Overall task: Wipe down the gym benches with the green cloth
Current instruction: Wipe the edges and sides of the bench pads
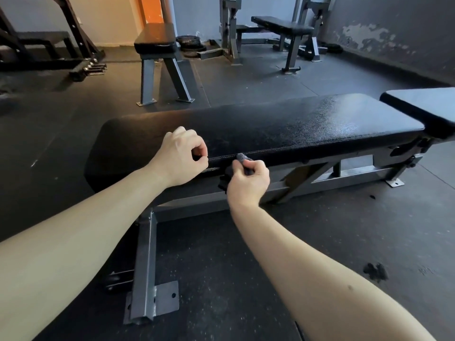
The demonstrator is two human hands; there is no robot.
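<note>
Now right hand (248, 182) grips the cloth (243, 157) against the bench (295, 124) edge; left hand (182, 153) curled beside it, seemingly empty

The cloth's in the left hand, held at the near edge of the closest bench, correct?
Not quite: the head view shows the right hand gripping the cloth, not the left hand. It is at the near edge of the closest bench.

No readable text for you here. Near bench (270, 124) and its frame (145, 254): no legible label, brand or number. Same for the bench at 11 o'clock (155, 40) and the bench at 1 o'clock (280, 25).
</note>
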